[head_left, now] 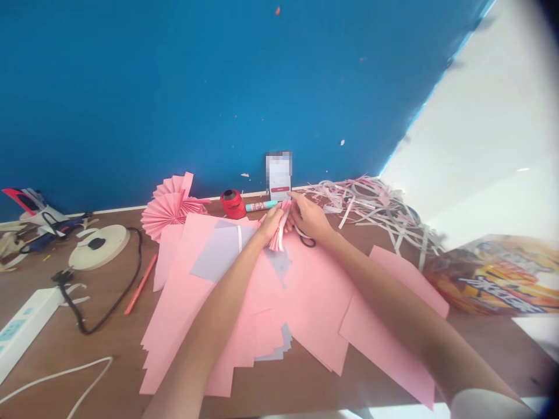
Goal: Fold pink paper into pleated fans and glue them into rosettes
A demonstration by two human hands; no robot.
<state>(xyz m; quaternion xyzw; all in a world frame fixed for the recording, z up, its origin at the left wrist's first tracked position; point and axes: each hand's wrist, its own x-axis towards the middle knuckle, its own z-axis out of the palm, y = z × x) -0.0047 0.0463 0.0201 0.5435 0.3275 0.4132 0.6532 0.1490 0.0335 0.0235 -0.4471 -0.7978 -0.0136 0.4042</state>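
A narrow strip of pleated pink paper [277,233] stands at the centre of the view, gripped in my left hand [271,224]. My right hand [310,216] pinches the strip's upper end from the other side. Black-handled scissors [307,240] lie partly hidden under my right hand. Below both hands spreads a loose layer of pink paper sheets [317,297], with some grey-lilac sheets [220,253] among them. A pink paper fan rosette [170,209] rests beyond the sheets, left of my hands.
A red tape dispenser [233,203], a marker [261,205] and a phone [278,174] stand by the blue wall [174,87]. Paper scraps [367,203] heap to the right, beside a printed snack bag [493,276]. A power strip [26,326], cables and a glue gun [48,235] sit left.
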